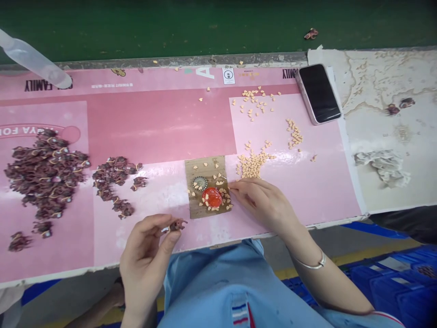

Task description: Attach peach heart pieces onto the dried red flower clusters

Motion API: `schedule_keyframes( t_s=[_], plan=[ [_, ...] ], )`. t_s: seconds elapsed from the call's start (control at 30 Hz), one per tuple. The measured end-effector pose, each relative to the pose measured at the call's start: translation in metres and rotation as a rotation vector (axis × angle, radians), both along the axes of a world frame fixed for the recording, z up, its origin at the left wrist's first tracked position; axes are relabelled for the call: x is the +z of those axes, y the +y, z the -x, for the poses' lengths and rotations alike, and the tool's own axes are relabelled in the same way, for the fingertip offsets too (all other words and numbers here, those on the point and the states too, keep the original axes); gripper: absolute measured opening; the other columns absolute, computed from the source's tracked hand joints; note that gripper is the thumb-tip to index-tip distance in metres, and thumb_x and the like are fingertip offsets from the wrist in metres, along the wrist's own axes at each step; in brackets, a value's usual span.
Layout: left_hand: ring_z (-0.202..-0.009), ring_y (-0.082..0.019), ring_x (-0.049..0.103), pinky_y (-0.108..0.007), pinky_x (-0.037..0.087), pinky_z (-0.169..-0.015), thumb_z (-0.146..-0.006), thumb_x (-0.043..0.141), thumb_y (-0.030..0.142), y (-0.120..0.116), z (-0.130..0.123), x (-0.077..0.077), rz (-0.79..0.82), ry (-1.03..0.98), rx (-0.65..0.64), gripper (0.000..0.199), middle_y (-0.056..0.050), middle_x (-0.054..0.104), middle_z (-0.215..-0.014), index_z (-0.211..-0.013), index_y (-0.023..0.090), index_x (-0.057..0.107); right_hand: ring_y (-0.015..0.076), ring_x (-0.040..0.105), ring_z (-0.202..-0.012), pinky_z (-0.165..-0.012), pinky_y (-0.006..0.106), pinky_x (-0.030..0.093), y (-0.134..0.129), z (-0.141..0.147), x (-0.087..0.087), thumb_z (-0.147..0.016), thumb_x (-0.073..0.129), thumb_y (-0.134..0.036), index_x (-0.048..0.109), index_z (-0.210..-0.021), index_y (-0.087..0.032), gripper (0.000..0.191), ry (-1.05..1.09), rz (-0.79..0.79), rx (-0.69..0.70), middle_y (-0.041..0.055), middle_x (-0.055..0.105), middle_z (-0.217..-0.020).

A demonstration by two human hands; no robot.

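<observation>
My left hand (148, 253) pinches a small dark reddish-brown figurine (177, 225) between thumb and fingertips, just off the lower left corner of a brown board (196, 212). On that board are a red glossy blob (212, 197) in a small round holder, a bottle cap (200, 183) and scattered tiny tan pieces (205, 164). My right hand (262, 200) is at the board's right edge, its thumb and fingertips pressed together. Whatever those fingers hold is too small to make out. Beside this hand lies a dense heap of tan pieces (251, 165).
Many similar figurines lie in a large pile (46, 173) and a smaller pile (114, 177) on the left. A phone (319, 93) rests at the upper right, near crumpled white tissue (382, 166). A translucent plastic bottle (37, 61) extends in from the upper left. Blue crates (392, 287) stand below.
</observation>
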State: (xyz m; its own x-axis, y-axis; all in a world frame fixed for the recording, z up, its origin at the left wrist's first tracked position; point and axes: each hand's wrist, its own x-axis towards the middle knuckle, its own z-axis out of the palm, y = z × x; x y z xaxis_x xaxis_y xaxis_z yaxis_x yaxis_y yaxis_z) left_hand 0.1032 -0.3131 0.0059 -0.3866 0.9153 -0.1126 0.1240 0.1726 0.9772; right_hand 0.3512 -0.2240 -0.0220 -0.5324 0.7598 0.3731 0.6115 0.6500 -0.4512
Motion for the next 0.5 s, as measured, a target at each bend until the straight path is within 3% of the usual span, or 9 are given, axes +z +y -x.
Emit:
schedule_keyframes(
  t_s=[0.13, 0.3, 0.5],
  plan=[
    [-0.077, -0.013, 0.077, -0.017, 0.066, -0.075, -0.086, 0.087, 0.036, 0.003, -0.002, 0.002, 0.036, -0.078, -0.022, 0.014, 0.000, 0.078, -0.083, -0.094, 0.026, 0.080, 0.0217, 0.082, -0.086, -0.075, 0.033, 0.071, -0.002, 0.002, 0.008, -0.105, 0.058, -0.009, 0.060, -0.102, -0.025, 0.016, 0.050, -0.013, -0.026, 0.0057, 0.084, -0.095],
    [-0.077, -0.013, 0.073, -0.019, 0.063, -0.072, -0.093, 0.080, 0.042, 0.007, -0.006, 0.004, 0.091, -0.373, -0.201, 0.019, -0.003, 0.076, -0.084, -0.106, 0.031, 0.086, 0.0173, 0.083, -0.085, -0.076, 0.027, 0.071, -0.009, 0.013, 0.038, -0.100, 0.068, -0.005, 0.050, -0.087, -0.027, 0.031, 0.291, 0.085, 0.023, 0.0034, 0.085, -0.095],
    [-0.082, -0.011, 0.065, -0.017, 0.057, -0.079, -0.094, 0.078, 0.046, 0.007, -0.012, 0.015, 0.402, -0.849, -0.286, 0.033, -0.004, 0.071, -0.086, -0.125, 0.035, 0.080, 0.0099, 0.083, -0.088, -0.087, 0.018, 0.069, -0.014, 0.028, 0.067, -0.103, 0.065, -0.006, 0.047, -0.077, -0.026, 0.037, 0.378, 0.228, 0.241, 0.0004, 0.086, -0.095]
  ],
)
